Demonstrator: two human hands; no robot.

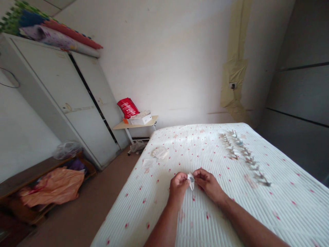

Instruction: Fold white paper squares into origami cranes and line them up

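Both of my hands are above the bed's white quilted cover (159,212), which has small red flowers. Between them is a small folded piece of printed paper (191,181), pale with a dark patch and pointed at the bottom. My left hand (179,185) pinches its left edge, fingers closed. From the other side, the thumb and fingers of my right hand (207,183) grip the right edge. On the right part of the bed stand two rows of small folded paper pieces (248,156), too blurred for detail. Loose printed paper sheets (159,152) lie at the left edge.
Beyond the bed's left corner, a small table (120,126) carries a red bag (128,108) and a white box (141,119). A grey metal cabinet (51,79) stands left, rolled mats (61,39) on top. An orange bag (55,187) lies on a low wooden shelf (20,171).
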